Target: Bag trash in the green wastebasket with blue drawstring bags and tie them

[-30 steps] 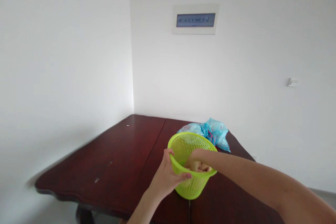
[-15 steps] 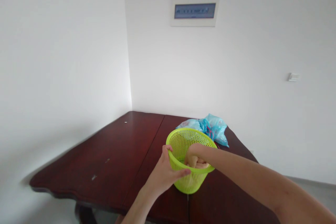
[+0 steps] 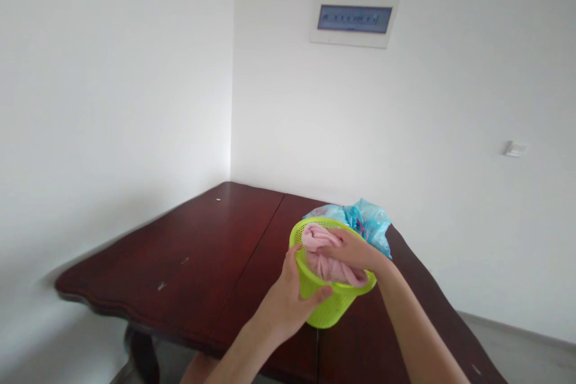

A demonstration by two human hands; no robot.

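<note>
I note pink cloth [image 3: 332, 270], unseen half a second ago, now in the mouth of the basket [image 3: 330, 312], gripped by the right hand [image 3: 353, 249]; I judge it is being lifted. The left hand [image 3: 288, 301] clamps the basket's rim.

Soft, diffuse light, brightest near the wall corner [image 3: 231, 132], faint shadow beside the table [image 3: 189, 246], slight blur.
</note>
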